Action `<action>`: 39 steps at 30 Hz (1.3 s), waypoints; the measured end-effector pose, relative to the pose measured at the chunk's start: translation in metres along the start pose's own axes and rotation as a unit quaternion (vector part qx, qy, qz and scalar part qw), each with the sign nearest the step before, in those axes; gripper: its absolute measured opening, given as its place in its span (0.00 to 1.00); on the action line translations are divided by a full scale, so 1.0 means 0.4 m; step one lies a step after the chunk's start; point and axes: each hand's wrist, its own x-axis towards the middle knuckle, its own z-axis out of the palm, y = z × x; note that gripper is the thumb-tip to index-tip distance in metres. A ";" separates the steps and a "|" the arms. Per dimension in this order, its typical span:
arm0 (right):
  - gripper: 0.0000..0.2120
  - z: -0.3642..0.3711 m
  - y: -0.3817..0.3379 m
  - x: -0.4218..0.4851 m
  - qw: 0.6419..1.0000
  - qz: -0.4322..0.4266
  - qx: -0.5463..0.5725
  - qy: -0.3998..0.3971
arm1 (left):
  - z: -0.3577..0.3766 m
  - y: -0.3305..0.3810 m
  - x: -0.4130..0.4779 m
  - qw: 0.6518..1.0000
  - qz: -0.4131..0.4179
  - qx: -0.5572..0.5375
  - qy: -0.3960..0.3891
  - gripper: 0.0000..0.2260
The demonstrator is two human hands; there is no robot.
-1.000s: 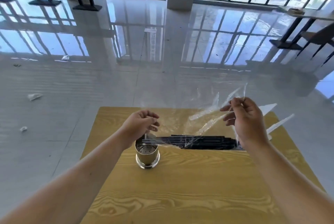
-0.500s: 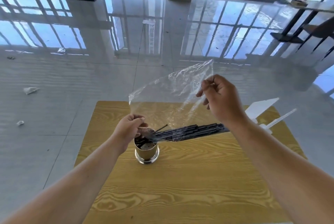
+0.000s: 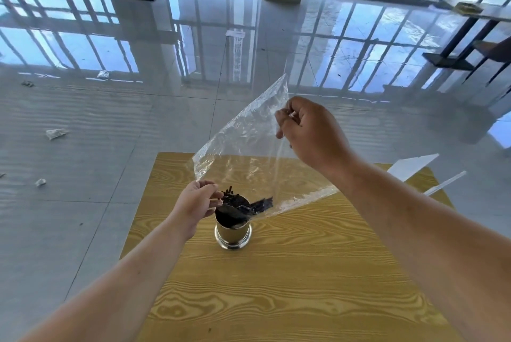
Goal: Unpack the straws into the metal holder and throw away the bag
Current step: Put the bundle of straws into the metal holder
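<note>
The right hand [image 3: 312,134] pinches the clear bag [image 3: 249,153] high; the left hand [image 3: 197,200] grips its mouth over the metal holder [image 3: 233,231], where black straws [image 3: 243,203] enter, on the table [image 3: 276,286].

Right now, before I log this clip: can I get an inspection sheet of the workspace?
Surface: yellow wood-grain table, bare around the holder.
Job's things: shiny metal cylinder holder upright; black straws tipping into it from the clear plastic bag, bag mouth at the rim.
Clutter: crumpled scraps on the tiled floor; white flat pieces at the table's far right edge.
Grippers: left hand pinches the bag's lower corner; right hand lifts its upper end.
Cables: nothing seen.
Surroundings: glossy floor, windows, dark table legs.
</note>
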 end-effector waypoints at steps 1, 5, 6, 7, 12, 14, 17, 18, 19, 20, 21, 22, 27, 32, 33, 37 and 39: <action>0.11 0.002 -0.005 0.004 1.000 -0.005 -0.008 -0.003 | -0.002 -0.002 0.000 1.000 -0.002 0.001 0.001 0.06; 0.11 -0.009 -0.013 0.016 0.999 -0.013 -0.037 0.005 | -0.011 -0.007 -0.002 1.000 -0.001 -0.001 0.002 0.06; 0.11 -0.017 -0.012 0.019 0.999 -0.013 -0.037 0.010 | -0.013 -0.006 -0.003 1.000 0.000 0.002 0.001 0.06; 0.11 -0.027 -0.010 0.020 0.999 -0.012 -0.036 0.015 | -0.014 -0.005 -0.004 1.000 0.002 0.005 0.000 0.07; 0.12 -0.105 0.036 0.019 0.998 -0.005 -0.021 0.056 | -0.011 0.004 -0.013 0.999 0.014 0.032 -0.004 0.11; 0.12 -0.148 0.079 0.007 0.997 0.013 0.006 0.076 | -0.009 0.007 -0.015 0.998 0.029 0.056 -0.004 0.17; 0.11 -0.213 0.165 -0.036 0.989 0.053 0.086 0.107 | -0.005 0.004 -0.014 0.990 0.052 0.131 -0.012 0.29; 0.10 -0.229 0.194 -0.054 0.983 0.071 0.120 0.118 | -0.001 -0.001 -0.013 0.984 0.058 0.167 -0.016 0.33; 0.10 -0.241 0.223 -0.074 0.977 0.089 0.146 0.130 | 0.004 -0.007 -0.014 0.978 0.063 0.198 -0.020 0.37; 0.10 -0.250 0.251 -0.093 0.970 0.108 0.166 0.143 | 0.010 -0.015 -0.016 0.973 0.065 0.220 -0.027 0.41; 0.10 -0.256 0.279 -0.113 0.962 0.126 0.184 0.157 | 0.017 -0.022 -0.020 0.968 0.066 0.238 -0.035 0.46; 0.10 -0.260 0.308 -0.135 0.953 0.143 0.205 0.170 | 0.025 -0.029 -0.024 0.964 0.065 0.253 -0.043 0.50; 0.13 -0.246 0.442 -0.253 0.890 0.256 0.305 0.221 | 0.054 -0.064 -0.036 0.953 0.055 0.292 -0.052 0.59; 0.11 -0.190 0.563 -0.354 0.793 0.365 0.406 0.270 | 0.060 -0.083 -0.044 0.921 0.066 0.383 -0.021 0.61; 0.11 -0.179 0.583 -0.372 0.773 0.385 0.422 0.275 | 0.063 -0.085 -0.047 0.917 0.066 0.393 -0.017 0.62; 0.10 -0.125 0.669 -0.436 0.692 0.458 0.484 0.278 | 0.084 -0.101 -0.057 0.905 0.054 0.422 0.005 0.62; 0.10 -0.088 0.709 -0.460 0.659 0.487 0.501 0.277 | 0.098 -0.110 -0.060 0.899 0.046 0.435 0.018 0.62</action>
